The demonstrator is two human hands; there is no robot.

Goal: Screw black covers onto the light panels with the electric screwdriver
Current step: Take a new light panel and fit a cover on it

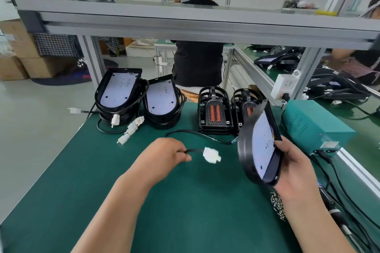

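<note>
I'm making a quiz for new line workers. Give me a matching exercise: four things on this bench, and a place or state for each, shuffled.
1 tilted panel
2 connector
3 covers
4 teal box

a stacked at the back of the mat
b on cable pinched by left hand
c at mat's right edge
d in right hand

Pairs: 1-d, 2-b, 3-a, 4-c

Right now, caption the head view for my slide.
Right hand holds tilted light panel; left hand pinches the cable by the white connector.
</note>
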